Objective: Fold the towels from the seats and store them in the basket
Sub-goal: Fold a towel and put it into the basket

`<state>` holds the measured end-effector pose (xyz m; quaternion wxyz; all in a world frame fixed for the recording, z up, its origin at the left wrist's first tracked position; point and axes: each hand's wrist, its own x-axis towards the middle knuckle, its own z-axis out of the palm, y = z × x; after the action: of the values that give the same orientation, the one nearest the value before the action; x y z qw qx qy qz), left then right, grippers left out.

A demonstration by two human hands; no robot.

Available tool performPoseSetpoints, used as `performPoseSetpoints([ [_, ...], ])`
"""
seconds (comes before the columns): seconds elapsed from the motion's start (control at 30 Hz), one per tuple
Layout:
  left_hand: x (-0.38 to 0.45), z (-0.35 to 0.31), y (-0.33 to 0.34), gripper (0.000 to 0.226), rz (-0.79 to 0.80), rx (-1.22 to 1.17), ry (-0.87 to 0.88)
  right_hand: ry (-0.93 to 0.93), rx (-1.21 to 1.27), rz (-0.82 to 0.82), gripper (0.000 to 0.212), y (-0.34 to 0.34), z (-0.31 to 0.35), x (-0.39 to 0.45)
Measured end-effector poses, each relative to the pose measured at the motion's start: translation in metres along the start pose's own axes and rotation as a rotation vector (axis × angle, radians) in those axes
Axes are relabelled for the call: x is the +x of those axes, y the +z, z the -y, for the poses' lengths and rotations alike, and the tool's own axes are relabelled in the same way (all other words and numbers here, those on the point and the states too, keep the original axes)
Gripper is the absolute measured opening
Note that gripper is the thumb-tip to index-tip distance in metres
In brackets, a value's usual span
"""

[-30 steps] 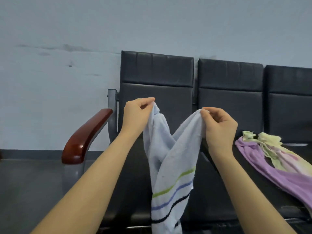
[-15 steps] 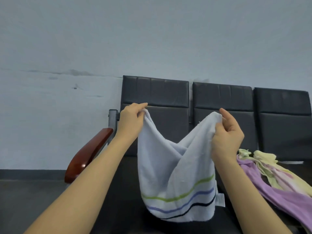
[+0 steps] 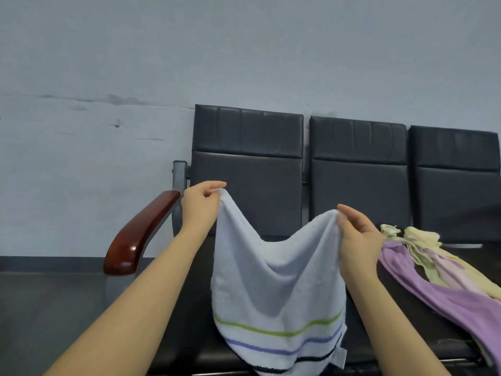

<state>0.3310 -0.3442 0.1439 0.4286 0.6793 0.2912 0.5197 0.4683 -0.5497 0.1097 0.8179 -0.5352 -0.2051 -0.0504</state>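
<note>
Hands now wider apart than a second ago: left hand (image 3: 202, 206) and right hand (image 3: 356, 237) each pinch top corner of striped white towel (image 3: 276, 289), which hangs spread, sagging mid-edge. Ready for first fold.

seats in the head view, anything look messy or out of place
Yes: a purple towel and a pale yellow towel lie crumpled and unfolded on the seats at right, overlapping each other. The wall behind also shows dark scuff marks.
</note>
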Motion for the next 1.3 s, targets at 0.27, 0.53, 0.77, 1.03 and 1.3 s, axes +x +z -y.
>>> performPoseSetpoints([
  [0.27, 0.009, 0.0, 0.001, 0.039, 0.087, -0.205, -0.134, 0.073, 0.013, -0.009, 0.038, -0.004, -0.003, 0.008],
  [0.53, 0.021, -0.009, 0.0, 0.048, 0.065, 0.061, 0.108, -0.008, 0.023, -0.079, 0.045, 0.01, 0.015, 0.022],
  [0.77, 0.032, -0.036, -0.016, 0.028, -0.104, 0.067, 0.173, -0.104, 0.127, -0.127, 0.03, 0.025, 0.054, 0.033],
  [1.03, 0.038, -0.043, -0.039, 0.026, -0.182, 0.121, 0.24, -0.352, -0.262, -0.119, 0.028, 0.02, 0.059, 0.041],
  [1.3, 0.032, -0.004, -0.038, 0.039, 0.01, 0.346, 0.154, -0.3, -0.525, -0.093, 0.019, -0.002, 0.022, 0.03],
])
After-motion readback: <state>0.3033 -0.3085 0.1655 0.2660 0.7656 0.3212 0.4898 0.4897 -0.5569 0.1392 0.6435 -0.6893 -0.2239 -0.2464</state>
